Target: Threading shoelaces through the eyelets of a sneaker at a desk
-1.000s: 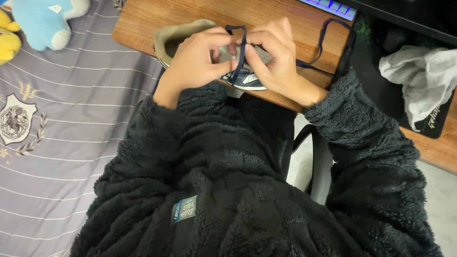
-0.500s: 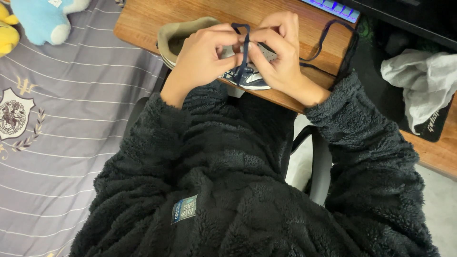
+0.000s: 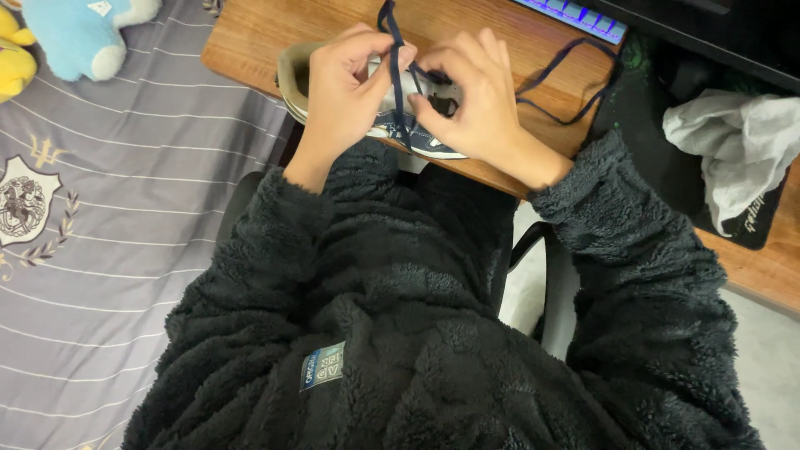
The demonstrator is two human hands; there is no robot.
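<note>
A navy and white sneaker (image 3: 421, 146) with a tan lining lies on the near edge of a wooden desk (image 3: 250, 37), mostly hidden by my hands. My left hand (image 3: 346, 87) pinches a dark blue shoelace (image 3: 393, 50) that runs up from the shoe. My right hand (image 3: 471, 96) grips the shoe's upper and lace beside it, fingers curled. A loose loop of the same lace trails right across the desk toward the keyboard. Both arms wear fuzzy black sleeves.
A lit keyboard (image 3: 575, 12) sits at the desk's back. A crumpled grey cloth (image 3: 733, 154) rests on a black mat (image 3: 650, 108) at right. Left of the desk, a grey striped bedspread (image 3: 100, 208) carries a blue plush (image 3: 83, 33) and a yellow plush (image 3: 12, 50).
My left hand has pulled the lace higher above the shoe, and both hands have shifted slightly upward over the sneaker.
</note>
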